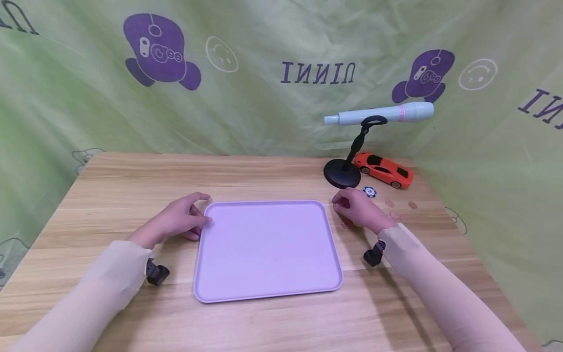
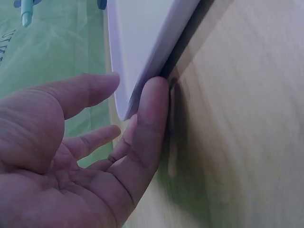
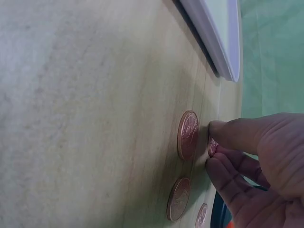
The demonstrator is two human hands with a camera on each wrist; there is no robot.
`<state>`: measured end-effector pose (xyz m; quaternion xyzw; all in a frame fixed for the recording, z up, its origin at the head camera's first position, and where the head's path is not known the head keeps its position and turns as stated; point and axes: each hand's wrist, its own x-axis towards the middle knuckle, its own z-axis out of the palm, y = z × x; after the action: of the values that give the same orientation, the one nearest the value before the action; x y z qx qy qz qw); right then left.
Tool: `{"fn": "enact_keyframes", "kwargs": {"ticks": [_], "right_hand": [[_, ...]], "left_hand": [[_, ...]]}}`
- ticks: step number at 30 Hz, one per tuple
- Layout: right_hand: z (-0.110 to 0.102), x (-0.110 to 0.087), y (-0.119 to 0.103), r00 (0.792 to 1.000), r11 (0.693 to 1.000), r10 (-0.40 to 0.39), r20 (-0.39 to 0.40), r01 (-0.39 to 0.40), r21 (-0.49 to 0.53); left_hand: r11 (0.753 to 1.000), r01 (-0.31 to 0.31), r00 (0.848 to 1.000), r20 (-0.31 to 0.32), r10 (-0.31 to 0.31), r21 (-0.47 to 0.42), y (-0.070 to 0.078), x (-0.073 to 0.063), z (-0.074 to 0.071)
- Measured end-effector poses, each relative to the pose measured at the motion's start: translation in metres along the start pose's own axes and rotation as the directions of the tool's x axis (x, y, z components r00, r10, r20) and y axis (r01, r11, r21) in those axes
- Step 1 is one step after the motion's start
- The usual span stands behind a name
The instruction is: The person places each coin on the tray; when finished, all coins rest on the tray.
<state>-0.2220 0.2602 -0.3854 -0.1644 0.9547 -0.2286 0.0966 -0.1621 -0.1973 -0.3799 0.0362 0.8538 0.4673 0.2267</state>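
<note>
A lilac tray (image 1: 268, 249) lies flat on the wooden table. At its far left corner my left hand (image 1: 180, 217) holds the edge; the left wrist view has the thumb by the rim (image 2: 116, 47) and a fingertip against the outer wall. Off the tray's right side, my right hand (image 1: 358, 209) pinches a copper-coloured coin (image 3: 212, 144) between thumb and fingertips, close to the tabletop. Other copper coins (image 3: 188, 135) lie beside that hand, and several more coins (image 1: 412, 205) are spread to its right. A blue-and-white poker chip (image 1: 369, 191) sits just beyond the fingers.
Behind my right hand stands a black stand (image 1: 342, 173) bearing a light blue microphone (image 1: 378, 114). An orange toy car (image 1: 383, 169) is beside its base at the table's back right. A green patterned curtain (image 1: 259, 112) hangs behind the table (image 1: 246, 322).
</note>
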Motion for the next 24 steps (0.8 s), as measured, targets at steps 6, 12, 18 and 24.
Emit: {"fn": "enact_keyframes", "kwargs": {"ticks": [6, 12, 18, 24], "right_hand": [[0.002, 0.001, -0.001, 1.0, 1.0, 0.019, 0.009, -0.019, 0.006], [0.0, 0.002, -0.002, 1.0, 1.0, 0.01, 0.018, -0.01, -0.004], [-0.001, 0.003, -0.001, 0.999, 1.0, 0.008, 0.034, -0.007, -0.017], [0.0, 0.004, -0.001, 1.0, 0.999, -0.023, -0.001, 0.023, -0.039]], "left_hand": [[1.0, -0.001, 1.0, -0.006, 0.001, -0.002, -0.002, -0.001, 0.004], [1.0, -0.011, 1.0, -0.016, 0.011, 0.008, -0.002, -0.003, 0.009], [1.0, -0.014, 1.0, -0.015, 0.015, 0.012, -0.002, -0.002, 0.011], [1.0, -0.015, 1.0, 0.0, 0.015, 0.005, -0.003, -0.002, 0.011]]}}
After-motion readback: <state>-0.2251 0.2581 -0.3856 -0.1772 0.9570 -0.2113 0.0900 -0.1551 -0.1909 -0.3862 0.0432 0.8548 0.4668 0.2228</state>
